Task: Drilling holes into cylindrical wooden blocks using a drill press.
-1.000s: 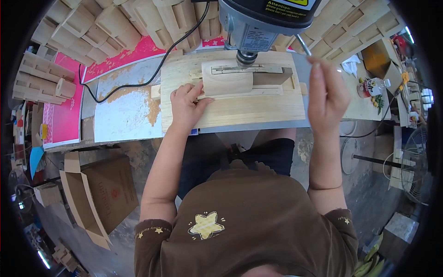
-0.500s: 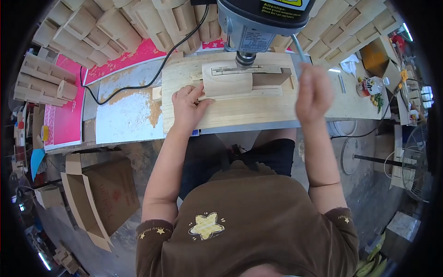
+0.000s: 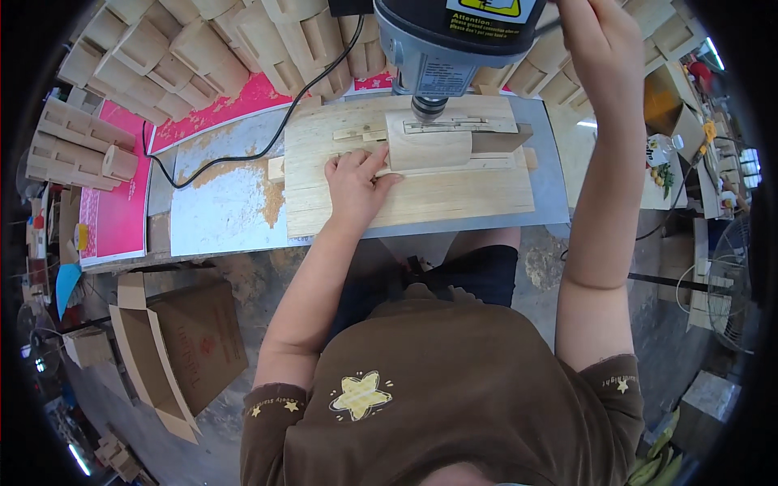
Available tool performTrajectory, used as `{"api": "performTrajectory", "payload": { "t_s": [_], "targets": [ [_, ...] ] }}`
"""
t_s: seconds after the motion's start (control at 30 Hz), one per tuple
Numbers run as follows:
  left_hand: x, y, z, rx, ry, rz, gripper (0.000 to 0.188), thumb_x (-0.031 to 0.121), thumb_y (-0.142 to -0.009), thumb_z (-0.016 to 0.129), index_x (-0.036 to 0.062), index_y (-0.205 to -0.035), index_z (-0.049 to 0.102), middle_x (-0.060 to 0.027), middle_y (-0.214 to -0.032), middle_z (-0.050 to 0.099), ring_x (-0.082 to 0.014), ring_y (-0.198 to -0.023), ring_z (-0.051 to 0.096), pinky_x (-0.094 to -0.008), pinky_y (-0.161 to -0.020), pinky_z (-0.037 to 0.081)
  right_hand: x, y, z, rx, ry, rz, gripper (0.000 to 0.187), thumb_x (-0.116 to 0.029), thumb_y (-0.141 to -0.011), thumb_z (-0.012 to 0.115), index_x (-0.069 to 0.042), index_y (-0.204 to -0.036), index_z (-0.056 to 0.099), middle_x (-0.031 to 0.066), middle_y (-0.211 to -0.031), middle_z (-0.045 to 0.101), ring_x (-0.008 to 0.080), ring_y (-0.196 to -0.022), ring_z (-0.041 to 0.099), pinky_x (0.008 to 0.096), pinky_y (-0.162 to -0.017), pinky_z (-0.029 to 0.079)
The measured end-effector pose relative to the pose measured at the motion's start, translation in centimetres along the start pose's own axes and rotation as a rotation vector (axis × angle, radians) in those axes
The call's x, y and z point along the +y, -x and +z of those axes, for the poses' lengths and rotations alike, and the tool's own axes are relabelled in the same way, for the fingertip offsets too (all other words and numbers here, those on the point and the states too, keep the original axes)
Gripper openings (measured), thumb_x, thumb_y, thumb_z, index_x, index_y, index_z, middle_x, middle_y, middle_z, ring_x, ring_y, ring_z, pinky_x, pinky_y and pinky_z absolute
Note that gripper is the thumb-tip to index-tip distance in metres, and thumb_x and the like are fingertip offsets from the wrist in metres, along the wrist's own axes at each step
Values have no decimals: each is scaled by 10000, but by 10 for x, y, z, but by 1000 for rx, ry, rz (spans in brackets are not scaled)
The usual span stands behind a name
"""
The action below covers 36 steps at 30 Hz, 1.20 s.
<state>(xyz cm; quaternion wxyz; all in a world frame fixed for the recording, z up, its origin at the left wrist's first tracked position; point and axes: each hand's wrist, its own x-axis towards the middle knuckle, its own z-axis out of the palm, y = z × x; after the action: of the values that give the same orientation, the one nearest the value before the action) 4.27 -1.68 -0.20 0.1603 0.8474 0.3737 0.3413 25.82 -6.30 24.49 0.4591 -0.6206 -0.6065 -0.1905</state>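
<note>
A pale wooden block (image 3: 429, 151) with a rounded face and a slot along its top lies in a wooden jig on a flat board (image 3: 454, 194). At the block's left end rests my left hand (image 3: 356, 188), fingers against the end and thumb by its front lower edge. Just above the slot hangs the chuck (image 3: 429, 108) of a drill press (image 3: 446, 49); a bit is hard to make out. My right hand (image 3: 600, 32) is raised at the top right, closed round the press's dark lever (image 3: 548, 27); its fingertips are partly cut off by the picture's edge.
Stacks of similar wooden pieces (image 3: 203, 57) stand behind and to the left, with more at the back right. A black cable (image 3: 279, 121) loops over the sawdust-strewn table. A plastic jar (image 3: 663, 149) stands at right; a cardboard box (image 3: 194, 340) lies on the floor at left.
The wooden block has slid right under the chuck, with my left hand following it. My right hand has risen up and to the right, with the lever swung up.
</note>
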Motion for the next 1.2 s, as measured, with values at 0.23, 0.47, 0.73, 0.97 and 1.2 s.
{"api": "performTrajectory", "payload": {
  "t_s": [0.23, 0.47, 0.73, 0.97, 1.2],
  "targets": [
    [-8, -6, 0, 15, -3, 13, 461, 271, -631, 774, 143, -1059, 662, 13, -753, 554, -197, -797, 532, -394, -826, 319, 3, 104, 11, -4, -233, 131, 72, -55, -834, 580, -15, -821, 639, 65, -601, 527, 178, -511, 487, 299, -493, 361],
    [-20, -4, 8, 44, -52, 112, 385, 239, -603, 770, 91, -934, 642, -46, -836, 596, -247, -825, 550, -410, -803, 348, 51, 166, 76, 227, -106, -140, 225, -58, -731, 648, -62, -955, 630, 115, -808, 556, 298, -694, 529, 396, -606, 390],
    [0, 5, -9, -71, -17, 20, 372, 202, -621, 744, 96, -963, 640, -22, -709, 523, -224, -729, 523, -378, -802, 332, 10, 113, 21, 231, -238, -158, 121, -123, -731, 653, -59, -816, 595, 70, -649, 532, 255, -560, 520, 374, -543, 391],
    [-4, -13, 9, -61, 267, -115, 348, 163, -611, 761, 90, -928, 637, -12, -746, 505, -212, -688, 502, -360, -807, 345, 28, -25, 30, 134, -135, 139, 278, -262, -851, 544, -53, -671, 508, 169, -587, 566, 363, -602, 591, 469, -541, 448],
    [14, -15, -14, -86, 429, -325, 371, 64, -548, 789, 72, -881, 626, -30, -812, 502, -228, -733, 485, -320, -755, 379, 32, 14, 44, -8, -301, 239, 283, -297, -908, 489, -58, -1037, 569, 201, -868, 610, 379, -859, 578, 444, -732, 450]
  ]
}}
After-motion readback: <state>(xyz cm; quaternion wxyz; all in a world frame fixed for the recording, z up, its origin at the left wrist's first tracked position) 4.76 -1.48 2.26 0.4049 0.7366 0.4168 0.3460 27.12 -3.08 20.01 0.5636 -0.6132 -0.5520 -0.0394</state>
